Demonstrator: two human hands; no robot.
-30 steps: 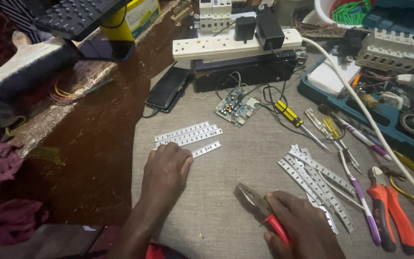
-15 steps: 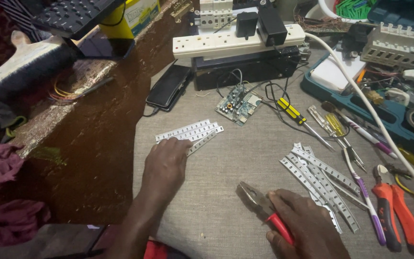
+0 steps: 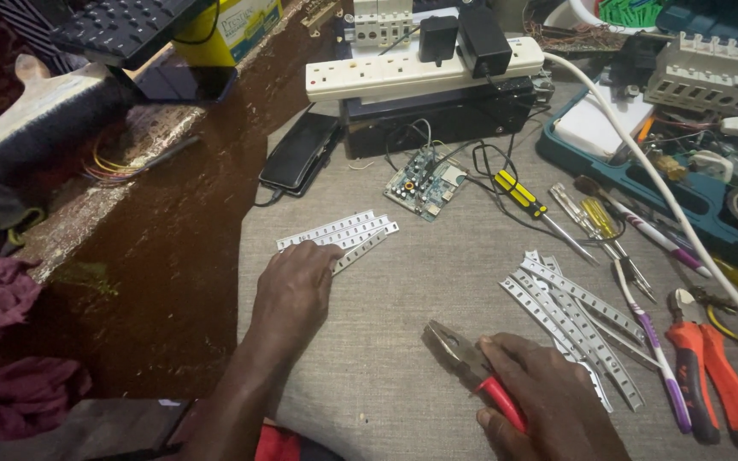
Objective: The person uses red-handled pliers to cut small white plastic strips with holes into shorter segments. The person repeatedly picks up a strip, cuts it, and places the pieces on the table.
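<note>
Our left hand lies flat, fingers spread loose, their tips touching the near ends of the small white strips on the grey mat. Our right hand grips red-handled pliers, jaws pointing toward the left fingers.

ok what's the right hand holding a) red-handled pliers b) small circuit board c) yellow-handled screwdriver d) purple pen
a: the right hand is wrapped around the red-handled pliers, whose metal jaws stick out toward the left hand.
</note>
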